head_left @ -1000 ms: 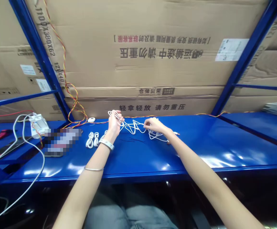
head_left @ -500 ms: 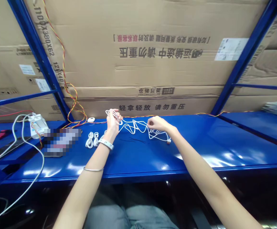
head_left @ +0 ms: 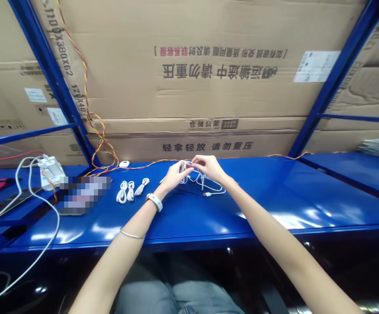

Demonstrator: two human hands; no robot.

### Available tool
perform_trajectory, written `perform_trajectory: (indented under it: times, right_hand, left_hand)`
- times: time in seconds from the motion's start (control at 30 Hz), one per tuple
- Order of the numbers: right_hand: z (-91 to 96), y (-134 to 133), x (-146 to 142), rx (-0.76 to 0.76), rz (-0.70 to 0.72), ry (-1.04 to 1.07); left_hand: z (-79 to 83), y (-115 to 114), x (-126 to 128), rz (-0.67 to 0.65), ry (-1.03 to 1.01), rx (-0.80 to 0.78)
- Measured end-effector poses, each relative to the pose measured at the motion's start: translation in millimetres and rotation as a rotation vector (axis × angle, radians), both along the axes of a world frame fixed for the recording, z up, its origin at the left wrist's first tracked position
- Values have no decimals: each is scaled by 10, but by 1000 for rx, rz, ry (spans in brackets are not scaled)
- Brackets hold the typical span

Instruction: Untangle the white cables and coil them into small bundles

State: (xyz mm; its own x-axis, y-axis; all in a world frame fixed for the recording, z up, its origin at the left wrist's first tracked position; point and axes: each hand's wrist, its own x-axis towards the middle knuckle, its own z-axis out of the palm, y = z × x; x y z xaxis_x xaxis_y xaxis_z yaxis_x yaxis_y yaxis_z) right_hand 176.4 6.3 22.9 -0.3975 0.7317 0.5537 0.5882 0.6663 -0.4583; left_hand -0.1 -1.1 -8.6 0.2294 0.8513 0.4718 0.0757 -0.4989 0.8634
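White USB cable (head_left: 208, 194) sits clasped in the left hand (head_left: 174, 177) near the back edge of the worktop (head_left: 274, 192); the right hand (head_left: 208, 167), farther off earlier, now pinches beside it, apparently gathering slack.

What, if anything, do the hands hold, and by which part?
A thin white cable: left hand by its coiled loops, right hand apparently pinching a strand beside them.

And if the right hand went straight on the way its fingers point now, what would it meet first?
The right hand would probably meet the looped white USB cable in the left hand first, or the left hand itself; they are very close in this view, so depth is unclear.
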Motion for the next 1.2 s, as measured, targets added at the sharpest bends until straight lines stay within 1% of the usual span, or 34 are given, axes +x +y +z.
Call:
perform_trajectory:
  times: [0.07,0.17,0.23,0.3,0.4,0.53,0.6,0.7,0.8,0.93,1.03,1.1,1.13,1.17,1.2]
  right_hand:
    - [-22,7,-25,9,26,-19]
    - [-56,36,4,6,-11,-104]
    - [-80,60,59,-18,-59,-237]
    - [-96,76,121,-38,-130,-414]
    - [-92,76,189,-53,-231,-624]
    - [-66,76,233,-48,-328,-724]
    - [-64,102,279,-38,-396,-754]
    - [-77,174,423,-43,-491,-772]
    - [-90,246,628,-56,-592,-734]
    - [-107,281,880,-92,-735,-601]
    - [-99,268,1028,-134,-806,-474]
    - [-55,250,1117,-175,-803,-426]
    - [-17,237,1157,-202,-774,-421]
    - [30,223,1187,-233,-708,-418]
    - [82,206,1202,-262,-604,-403]
  left_hand:
    - [-17,-5,19,5,-19,-2]
    - [-12,18,29,33,-172,-84]
    - [14,50,7,68,-319,-128]
    - [52,85,-44,104,-469,-165]
    - [114,129,-149,115,-646,-226]
    - [186,148,-266,58,-785,-262]
    - [222,150,-313,57,-835,-264]
    - [272,159,-388,65,-912,-227]
    - [296,172,-444,46,-978,-193]
    - [290,180,-459,17,-985,-194]
    - [284,181,-460,4,-982,-191]
    - [287,177,-460,-13,-973,-190]
    - [290,172,-457,-27,-963,-192]
    - [295,165,-451,-44,-948,-194]
    - [300,155,-441,-63,-929,-196]
